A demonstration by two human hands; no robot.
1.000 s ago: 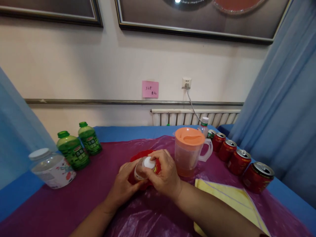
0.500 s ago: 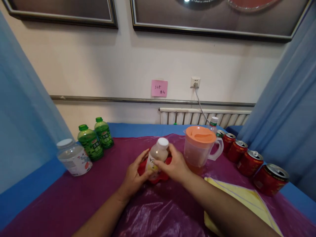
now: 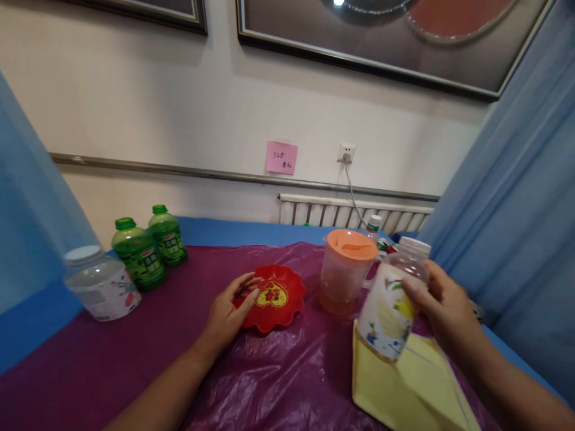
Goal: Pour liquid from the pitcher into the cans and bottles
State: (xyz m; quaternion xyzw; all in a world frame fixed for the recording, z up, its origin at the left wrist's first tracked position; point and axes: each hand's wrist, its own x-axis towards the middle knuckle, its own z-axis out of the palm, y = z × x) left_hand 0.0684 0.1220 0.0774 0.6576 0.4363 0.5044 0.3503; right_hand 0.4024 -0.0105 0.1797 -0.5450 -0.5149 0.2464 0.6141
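My right hand (image 3: 442,299) grips a clear plastic jar (image 3: 386,314) with a white screw lid and a fruit-patterned label. The jar is tilted and hangs above a folded yellow cloth (image 3: 404,380), in front of the jug. Over the left rim of a red, wavy-edged dish (image 3: 290,296) rests my left hand (image 3: 227,314), its thumb and fingers apart and nothing held between them. Whether the fingertips touch the dish I cannot tell. A yellow heart design shows in the dish's middle.
A plastic jug (image 3: 344,281) with an orange lid stands behind the cloth. At the left are two green bottles (image 3: 139,257) and a white-lidded jar (image 3: 105,290). A small bottle (image 3: 374,224) stands behind the jug. Purple plastic sheeting (image 3: 278,377) covers the blue table.
My right hand has lifted the jar off the red dish and carried it right, over the yellow cloth. My left hand has let go of the jar and stays by the dish. The view has shifted.
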